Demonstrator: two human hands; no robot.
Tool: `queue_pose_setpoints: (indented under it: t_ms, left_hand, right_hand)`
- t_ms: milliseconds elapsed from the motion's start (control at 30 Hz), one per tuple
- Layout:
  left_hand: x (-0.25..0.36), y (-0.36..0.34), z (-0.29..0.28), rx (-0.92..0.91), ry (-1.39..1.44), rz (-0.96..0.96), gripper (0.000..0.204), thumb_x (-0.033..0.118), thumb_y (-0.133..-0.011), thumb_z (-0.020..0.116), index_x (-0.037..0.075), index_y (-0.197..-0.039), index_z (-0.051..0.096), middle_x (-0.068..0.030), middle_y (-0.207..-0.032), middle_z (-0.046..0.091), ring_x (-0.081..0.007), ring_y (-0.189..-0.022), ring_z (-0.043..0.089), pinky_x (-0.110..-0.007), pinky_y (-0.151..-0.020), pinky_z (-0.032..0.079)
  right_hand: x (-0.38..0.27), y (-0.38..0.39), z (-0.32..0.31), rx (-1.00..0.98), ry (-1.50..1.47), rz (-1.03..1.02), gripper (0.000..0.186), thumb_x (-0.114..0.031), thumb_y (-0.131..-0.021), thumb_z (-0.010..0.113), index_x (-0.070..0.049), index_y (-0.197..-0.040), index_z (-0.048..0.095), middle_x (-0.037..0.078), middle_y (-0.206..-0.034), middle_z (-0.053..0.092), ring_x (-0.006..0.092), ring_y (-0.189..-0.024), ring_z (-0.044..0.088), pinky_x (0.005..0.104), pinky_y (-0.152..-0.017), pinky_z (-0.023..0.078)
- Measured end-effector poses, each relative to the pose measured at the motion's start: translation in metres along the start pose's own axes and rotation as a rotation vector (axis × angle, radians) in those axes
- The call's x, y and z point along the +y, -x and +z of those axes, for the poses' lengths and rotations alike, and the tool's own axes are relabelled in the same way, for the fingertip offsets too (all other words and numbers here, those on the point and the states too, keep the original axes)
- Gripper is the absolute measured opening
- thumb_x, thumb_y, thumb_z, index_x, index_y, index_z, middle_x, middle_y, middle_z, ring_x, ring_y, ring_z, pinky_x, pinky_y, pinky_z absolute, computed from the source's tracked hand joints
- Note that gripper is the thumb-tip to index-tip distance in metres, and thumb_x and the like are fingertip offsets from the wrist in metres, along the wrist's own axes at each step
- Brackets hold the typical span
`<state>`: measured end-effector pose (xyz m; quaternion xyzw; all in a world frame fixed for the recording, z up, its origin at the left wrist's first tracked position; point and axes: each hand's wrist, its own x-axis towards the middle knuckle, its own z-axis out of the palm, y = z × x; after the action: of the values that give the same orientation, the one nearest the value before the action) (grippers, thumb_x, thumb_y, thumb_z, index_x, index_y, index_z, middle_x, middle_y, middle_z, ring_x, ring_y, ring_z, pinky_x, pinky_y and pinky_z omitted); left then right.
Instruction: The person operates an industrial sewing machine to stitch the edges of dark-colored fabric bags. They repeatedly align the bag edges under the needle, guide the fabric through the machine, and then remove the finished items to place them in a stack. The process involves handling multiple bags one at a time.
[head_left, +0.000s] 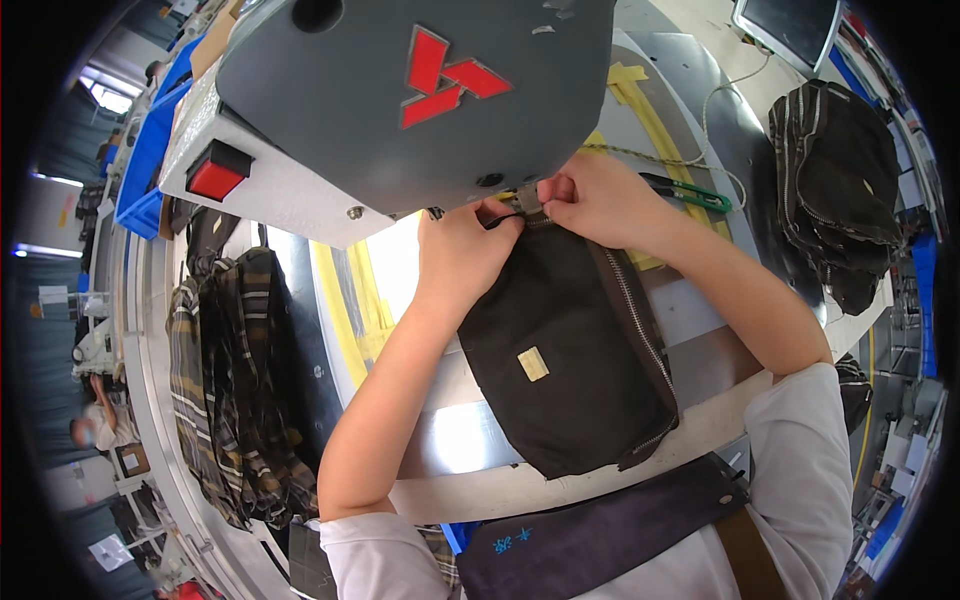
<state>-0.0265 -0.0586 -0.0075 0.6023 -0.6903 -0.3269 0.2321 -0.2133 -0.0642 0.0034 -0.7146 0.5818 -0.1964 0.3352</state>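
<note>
A dark fabric bag piece (560,370) with a metal zipper down its right side and a small cream patch lies beneath a grey sewing machine head (370,80) bearing a red emblem. My left hand (470,250) pinches the bag's top edge near the needle area, fingers closed. My right hand (585,205) is closed on the same top edge just to the right, beside a small metal part under the head; its fingertips are partly hidden. Green-handled snips (700,195) lie to the right of my right hand, with a cord (700,160) nearby.
Striped and dark fabric pieces (240,370) are piled at the left. Stacked dark zippered bags (830,190) sit at the right, below a screen (790,25). Blue bins (150,190) stand at upper left. Yellow tape (355,310) marks the worktop. A co-worker (100,420) is at far left.
</note>
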Motion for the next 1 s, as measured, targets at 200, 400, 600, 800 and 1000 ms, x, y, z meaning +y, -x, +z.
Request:
queue_pose_setpoints:
  t_ms: [200, 400, 600, 800, 1000]
  left_hand:
    - [-0.001, -0.008, -0.003, 0.001, 0.023, 0.001, 0.032, 0.026, -0.076, 0.07, 0.001, -0.096, 0.069, -0.0086, -0.088, 0.07, -0.0182, -0.082, 0.064, -0.03, -0.079, 0.047]
    - [-0.005, -0.012, 0.004, 0.052, 0.055, 0.064, 0.033, 0.027, -0.077, 0.069, 0.001, -0.099, 0.069, -0.0085, -0.091, 0.07, -0.0192, -0.085, 0.065, -0.03, -0.082, 0.047]
    - [0.003, -0.009, 0.0, 0.042, -0.02, 0.053, 0.034, 0.027, -0.078, 0.068, 0.002, -0.1, 0.068, -0.0104, -0.094, 0.07, -0.0243, -0.089, 0.066, -0.033, -0.083, 0.048]
    - [-0.015, -0.007, 0.008, 0.16, -0.035, 0.198, 0.031, 0.026, -0.082, 0.067, 0.002, -0.101, 0.066, -0.0112, -0.094, 0.07, -0.0271, -0.088, 0.066, -0.035, -0.081, 0.049]
    - [-0.022, -0.009, 0.017, 0.254, -0.115, 0.257, 0.027, 0.025, -0.085, 0.067, 0.002, -0.099, 0.064, -0.0119, -0.087, 0.069, -0.029, -0.082, 0.065, -0.037, -0.076, 0.049]
  right_hand:
    - [-0.011, -0.005, -0.002, 0.009, 0.054, 0.025, 0.014, -0.015, -0.075, 0.061, -0.007, -0.086, 0.059, 0.009, -0.078, 0.064, 0.0264, -0.073, 0.062, 0.0391, -0.067, 0.048]
    - [0.009, -0.006, 0.009, 0.19, -0.005, -0.299, 0.008, -0.005, -0.076, 0.061, -0.006, -0.084, 0.062, 0.006, -0.08, 0.061, 0.0262, -0.074, 0.061, 0.0376, -0.065, 0.048]
    - [0.025, -0.002, 0.017, 0.325, 0.275, -0.766, 0.014, -0.001, -0.075, 0.061, -0.005, -0.087, 0.066, 0.005, -0.088, 0.06, 0.0249, -0.079, 0.061, 0.0374, -0.067, 0.051]
    - [0.022, 0.008, 0.02, 0.294, 0.466, -0.776, 0.024, -0.003, -0.072, 0.062, -0.003, -0.096, 0.064, 0.004, -0.094, 0.057, 0.0222, -0.084, 0.06, 0.0341, -0.067, 0.052]
    - [0.018, 0.012, 0.021, 0.311, 0.591, -0.792, 0.026, -0.008, -0.074, 0.061, -0.003, -0.1, 0.064, 0.004, -0.094, 0.056, 0.0199, -0.084, 0.058, 0.0321, -0.068, 0.051]
